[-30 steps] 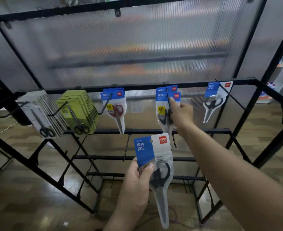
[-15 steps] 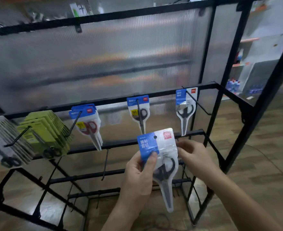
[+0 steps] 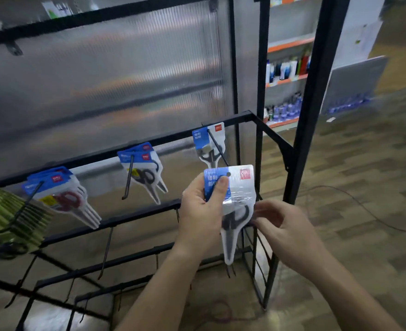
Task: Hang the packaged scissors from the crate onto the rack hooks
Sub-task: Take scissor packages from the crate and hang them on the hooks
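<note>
Left hand point(image 3: 200, 211) gripped our scissors pack point(image 3: 241, 189) by its blue header, thumb just under the hang hole, leaving it free, we reckoned, for the rightmost hook point(image 3: 217, 148) just above; right hand point(image 3: 285, 231) curled at its edge, grip unclear

Ribbed translucent panel point(image 3: 125, 80), wood-pattern floor point(image 3: 364, 151), thin cable point(image 3: 374, 217), distant shelves point(image 3: 288, 44), perhaps bottles

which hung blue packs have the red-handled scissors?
The blue stack beside the green packs, leftmost blue one. The middle packs and right pack hold dark-handled scissors.
</note>
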Tool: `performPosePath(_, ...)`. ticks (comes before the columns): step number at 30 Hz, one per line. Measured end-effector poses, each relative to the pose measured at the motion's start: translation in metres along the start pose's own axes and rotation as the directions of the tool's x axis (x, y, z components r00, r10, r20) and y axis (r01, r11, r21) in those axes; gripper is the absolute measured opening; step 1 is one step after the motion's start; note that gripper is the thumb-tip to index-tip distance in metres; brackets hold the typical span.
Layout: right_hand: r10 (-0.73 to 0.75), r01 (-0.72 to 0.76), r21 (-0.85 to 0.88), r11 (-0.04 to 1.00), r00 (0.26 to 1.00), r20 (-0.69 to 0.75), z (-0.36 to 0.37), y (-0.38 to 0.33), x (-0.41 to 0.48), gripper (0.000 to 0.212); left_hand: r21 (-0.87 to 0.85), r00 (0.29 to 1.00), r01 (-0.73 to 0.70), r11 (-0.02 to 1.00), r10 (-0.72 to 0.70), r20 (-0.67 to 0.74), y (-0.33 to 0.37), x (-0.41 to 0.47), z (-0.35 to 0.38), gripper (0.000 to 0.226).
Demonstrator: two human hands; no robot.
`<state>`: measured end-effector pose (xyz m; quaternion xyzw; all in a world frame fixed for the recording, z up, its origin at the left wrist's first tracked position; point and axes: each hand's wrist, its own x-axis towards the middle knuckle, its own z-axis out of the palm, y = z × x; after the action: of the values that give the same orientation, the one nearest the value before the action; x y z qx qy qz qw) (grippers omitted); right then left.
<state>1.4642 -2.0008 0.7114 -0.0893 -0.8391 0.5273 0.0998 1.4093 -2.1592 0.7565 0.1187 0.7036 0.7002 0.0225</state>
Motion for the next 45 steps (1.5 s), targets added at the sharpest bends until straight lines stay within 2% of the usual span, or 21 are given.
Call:
performPosePath(10,-0.020,0.016,0.057,0.998,0.998,0.058,-0.001,0.006,0.008,0.019,0.118,0.994,-0.049,0.992,0.060,-0.087,-0.004,0.022,0.013,0.012)
performPosePath(14,-0.029,0.026,0.049,0.998,0.997,0.068,-0.002,0.008,0.012,0.017,0.132,0.993,-0.031,0.991,0.046,-0.113,-0.009,0.024,0.012,0.013)
performPosePath(16,-0.031,0.028,0.036,0.999,0.997,0.075,-0.002,0.011,0.013,0.015,0.194,0.989,-0.028,0.981,0.055,-0.135,-0.010,0.032,0.013,0.012)
performPosePath(19,-0.021,0.020,0.012,1.000,0.997,0.080,0.000,0.015,0.013,0.019,0.337,0.977,0.004,0.941,0.068,-0.202,-0.011,0.064,0.008,0.016)
performPosePath(24,0.015,-0.014,-0.011,1.000,0.994,0.104,0.001,0.016,0.009,0.020,0.545,0.968,0.161,0.823,-0.025,-0.248,-0.007,0.131,-0.004,0.037)
performPosePath(28,0.041,-0.038,-0.025,0.999,0.992,0.116,0.005,0.018,0.007,0.025,0.673,0.967,0.206,0.710,-0.040,-0.253,-0.008,0.147,-0.016,0.010)
performPosePath(31,0.046,-0.038,-0.056,0.998,0.988,0.145,0.016,0.017,0.005,0.028,0.680,0.973,0.204,0.704,-0.067,-0.222,-0.011,0.125,-0.028,0.027)
performPosePath(34,0.015,0.012,-0.146,0.989,0.983,0.182,0.035,0.009,0.003,0.039,0.701,0.987,0.160,0.694,-0.089,-0.137,-0.013,0.080,-0.048,0.024)
performPosePath(37,-0.013,0.088,-0.296,0.951,0.969,0.246,0.059,-0.012,-0.001,0.048,0.724,0.995,0.100,0.683,-0.052,-0.089,-0.015,0.029,-0.080,0.021)
performPosePath(41,-0.077,0.206,-0.425,0.881,0.950,0.301,0.095,-0.041,-0.016,0.049,0.766,0.996,0.093,0.636,-0.065,-0.067,-0.026,-0.034,-0.135,0.026)
performPosePath(45,-0.081,0.238,-0.490,0.838,0.944,0.321,0.139,-0.067,-0.053,0.042,0.819,0.996,0.082,0.568,-0.066,-0.054,-0.032,-0.091,-0.195,0.040)
